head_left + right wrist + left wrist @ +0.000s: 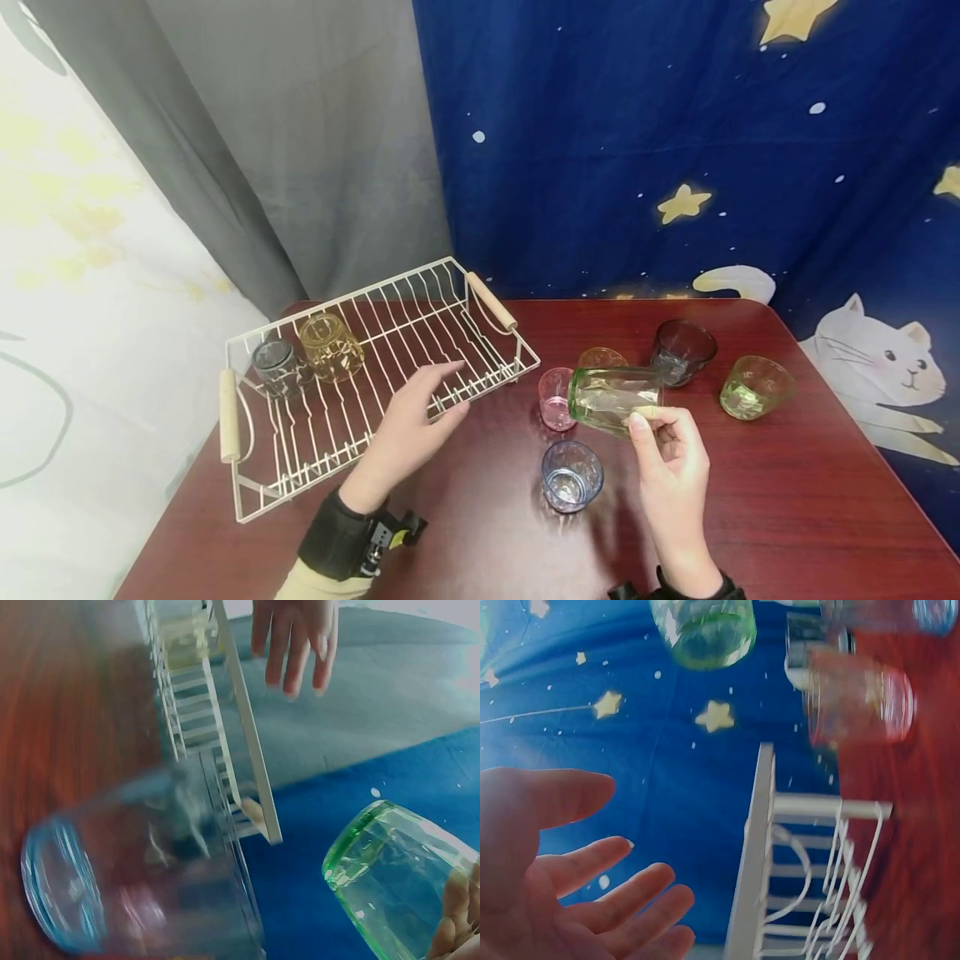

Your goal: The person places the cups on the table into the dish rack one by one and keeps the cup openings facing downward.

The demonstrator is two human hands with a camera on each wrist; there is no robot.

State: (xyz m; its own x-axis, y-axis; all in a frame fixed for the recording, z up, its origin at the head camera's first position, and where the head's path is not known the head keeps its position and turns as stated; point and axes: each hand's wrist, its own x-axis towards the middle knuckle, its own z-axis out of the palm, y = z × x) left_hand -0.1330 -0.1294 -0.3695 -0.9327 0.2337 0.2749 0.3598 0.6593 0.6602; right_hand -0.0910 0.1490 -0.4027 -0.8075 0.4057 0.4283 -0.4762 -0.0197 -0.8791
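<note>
Right hand (675,467) pinches a clear, green-tinted glass tumbler (611,393) between thumb and fingers, holding it sideways in the air with its thick green base toward the left hand (414,429), whose fingers are loosely extended near a white wire rack (397,312). Left of the right hand, a blue-tinted glass cup (572,482) and a pink glass cup (557,407) stand on the table (an amber glass cup (602,357) peeks out beyond the tumbler), while a dark grey glass cup (684,354) and a yellow-green glass cup (756,390) stand farther past it. Beyond the left hand, the rack bears a smoky jar-shaped glass (279,367) and a brown-gold glass tumbler (332,348).
</note>
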